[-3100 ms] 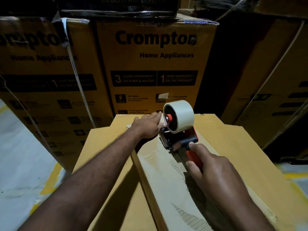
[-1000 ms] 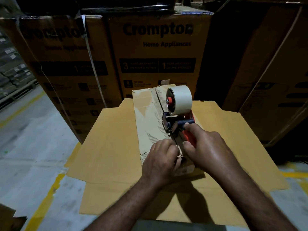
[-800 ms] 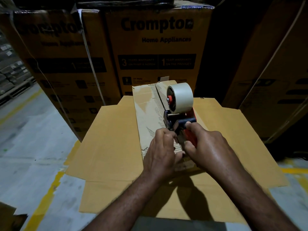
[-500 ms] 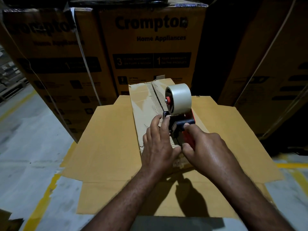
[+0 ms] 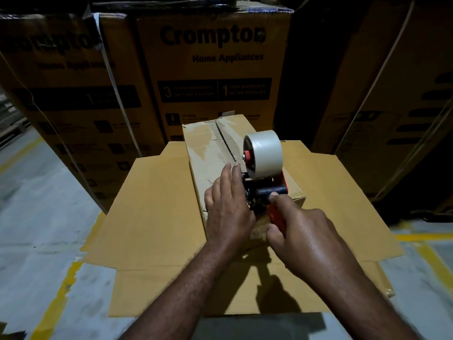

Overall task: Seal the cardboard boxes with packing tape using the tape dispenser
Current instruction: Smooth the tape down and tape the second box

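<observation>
Gripping the red handle (image 5: 276, 215) of the tape dispenser (image 5: 263, 192), the right hand (image 5: 304, 234) has its fingers and thumb curled round it at the near end of a small cardboard box (image 5: 208, 148). The dispenser sits on top of that box, right of the middle and close to the near end. Its black frame is down on the cardboard and its roll of pale tape (image 5: 267, 153) stands upright above, with a red hub facing left. The left hand (image 5: 228, 207) lies flat on the box top just left of the dispenser, palm down, fingers straight and together, tips pointing toward the far end. It grasps nothing; whether it touches the dispenser frame or only lies beside it cannot be told. A seam edged with torn, ragged paper runs along the box top from the far end toward the dispenser. The box rests on a wide sheet of flattened yellow-brown cardboard (image 5: 147, 217) spread on a grey floor (image 5: 31, 217) marked with yellow lines. At the far side stand tall printed cartons (image 5: 215, 69) reading "Crompton Home Appliances", the left one crossed by a white strap (image 5: 110, 69). More cartons stand in shadow at the far right.
</observation>
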